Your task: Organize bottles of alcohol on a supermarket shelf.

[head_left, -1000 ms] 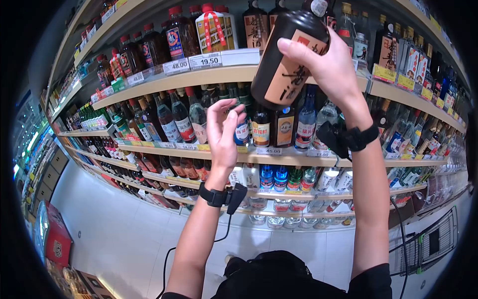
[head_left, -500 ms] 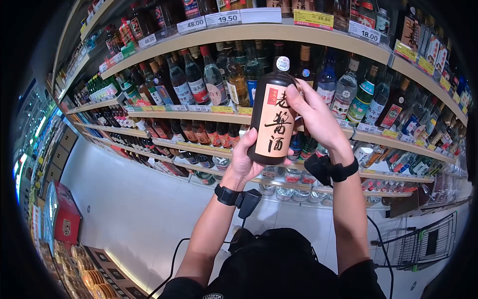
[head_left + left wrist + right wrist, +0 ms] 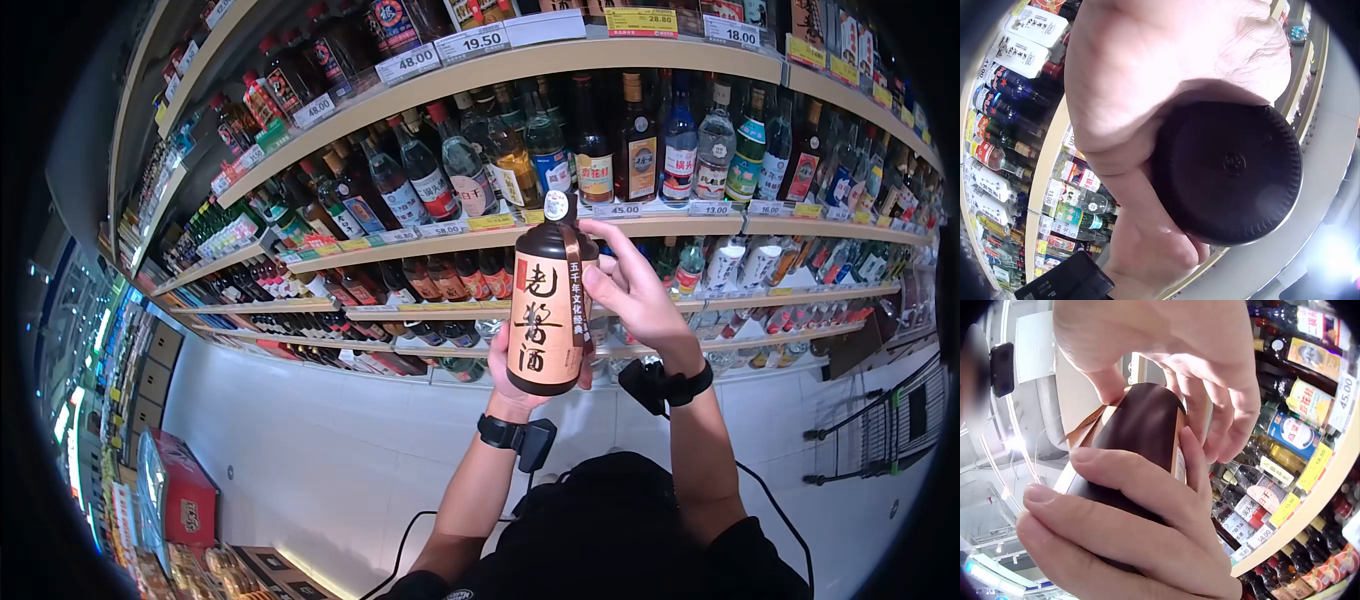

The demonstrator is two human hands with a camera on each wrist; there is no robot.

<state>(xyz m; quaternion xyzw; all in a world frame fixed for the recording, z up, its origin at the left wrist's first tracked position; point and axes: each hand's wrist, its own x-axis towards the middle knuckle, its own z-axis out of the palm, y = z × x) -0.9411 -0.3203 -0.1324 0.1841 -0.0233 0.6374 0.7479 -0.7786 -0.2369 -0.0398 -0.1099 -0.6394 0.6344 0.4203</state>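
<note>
A dark brown liquor bottle point(image 3: 538, 315) stands nearly upright before the shelves, its tan label with black brush characters toward me. My left hand point(image 3: 508, 385) grips its lower body; in the left wrist view the round base point(image 3: 1229, 175) shows beside the palm point(image 3: 1141, 81). A brown strip point(image 3: 574, 290) with white characters runs down from the neck. My right hand point(image 3: 645, 305) is at the bottle's right side, thumb at the strip. In the right wrist view its fingers point(image 3: 1200, 412) curve loosely past the bottle point(image 3: 1141, 422), with a gap between.
Shelves of bottles point(image 3: 640, 140) curve across the front, with price tags point(image 3: 625, 210) along their edges. A shopping cart point(image 3: 885, 425) stands at the right on pale floor tiles point(image 3: 300, 440). At lower left is a red box point(image 3: 188, 500). A black cable point(image 3: 785, 510) hangs by my right arm.
The right hand brought the bottle down from the upper shelf, and the left hand took hold of its lower part. The bottle has turned, bringing the side strip into view; the right hand's grip has loosened.
</note>
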